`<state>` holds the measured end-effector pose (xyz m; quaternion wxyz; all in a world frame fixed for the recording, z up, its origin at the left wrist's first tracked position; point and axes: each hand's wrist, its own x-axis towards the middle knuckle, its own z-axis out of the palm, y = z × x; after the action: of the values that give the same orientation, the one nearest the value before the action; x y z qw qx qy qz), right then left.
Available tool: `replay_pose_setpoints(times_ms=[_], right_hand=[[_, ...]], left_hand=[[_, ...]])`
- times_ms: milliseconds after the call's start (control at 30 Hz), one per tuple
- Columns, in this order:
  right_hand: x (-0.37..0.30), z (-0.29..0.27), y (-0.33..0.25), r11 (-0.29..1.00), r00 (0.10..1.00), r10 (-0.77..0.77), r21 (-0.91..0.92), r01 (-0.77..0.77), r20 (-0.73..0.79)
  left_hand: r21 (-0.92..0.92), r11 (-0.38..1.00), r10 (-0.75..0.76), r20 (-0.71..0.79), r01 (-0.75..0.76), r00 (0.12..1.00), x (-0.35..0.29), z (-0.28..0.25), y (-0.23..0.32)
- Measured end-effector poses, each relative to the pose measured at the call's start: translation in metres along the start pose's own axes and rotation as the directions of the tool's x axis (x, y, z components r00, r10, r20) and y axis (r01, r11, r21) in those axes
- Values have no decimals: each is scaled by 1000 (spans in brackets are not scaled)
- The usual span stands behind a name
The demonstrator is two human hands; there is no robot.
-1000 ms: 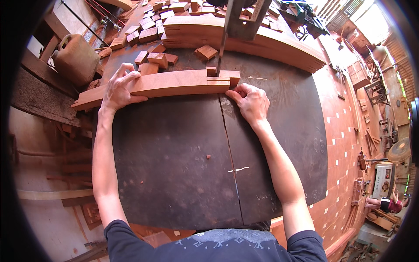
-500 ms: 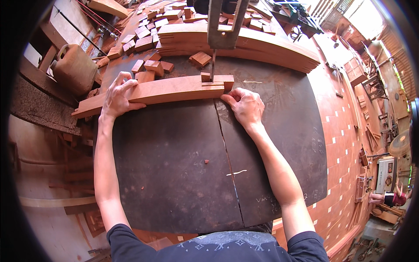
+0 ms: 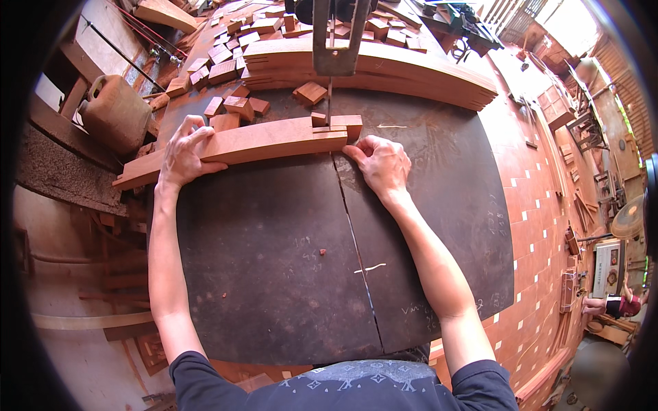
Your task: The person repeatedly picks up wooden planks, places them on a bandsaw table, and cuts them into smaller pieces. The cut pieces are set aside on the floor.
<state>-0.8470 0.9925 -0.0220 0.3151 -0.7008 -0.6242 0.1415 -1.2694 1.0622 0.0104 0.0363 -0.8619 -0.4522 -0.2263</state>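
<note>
A long, slightly curved reddish wooden piece (image 3: 267,142) lies across the dark saw table (image 3: 260,253). Near its right end, the thin bandsaw blade (image 3: 330,103) stands in a notch cut into it. A small offcut (image 3: 319,119) sits at the far edge beside the blade. My left hand (image 3: 184,154) grips the piece towards its left end, fingers over the top and thumb along the near side. Close to the blade, my right hand (image 3: 384,164) has curled fingers, with its thumb and fingertips against the piece's right end.
The blade guard (image 3: 334,58) hangs above the wood. Behind lie stacked curved boards (image 3: 404,72) and many scattered small wooden blocks (image 3: 223,72). A dusty jerrycan (image 3: 116,109) stands at left. Far right, another person (image 3: 620,305) is beside workshop clutter.
The whole view has shifted slightly. Both hands and the wooden piece keep nearly the same place against the blade.
</note>
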Motion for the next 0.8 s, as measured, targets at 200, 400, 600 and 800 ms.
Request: replay_pose_setpoints(times_ms=[200,400,600,800], right_hand=[[0,-2,-1,1000,1000,-8,2,8,4],[-20,-3,22,969,968,-248,20,248,-28],[-61,-34,29,898,963,-268,359,254,-10],[-96,-78,16,915,960,-267,336,225,86]], left_hand=[[-15,999,28,-28,-28,999,0,2,-3],[-16,998,54,24,-54,998,-26,-14,2],[-112,990,81,-40,-85,996,-69,-29,45],[-108,993,52,14,-50,999,-80,-33,98]])
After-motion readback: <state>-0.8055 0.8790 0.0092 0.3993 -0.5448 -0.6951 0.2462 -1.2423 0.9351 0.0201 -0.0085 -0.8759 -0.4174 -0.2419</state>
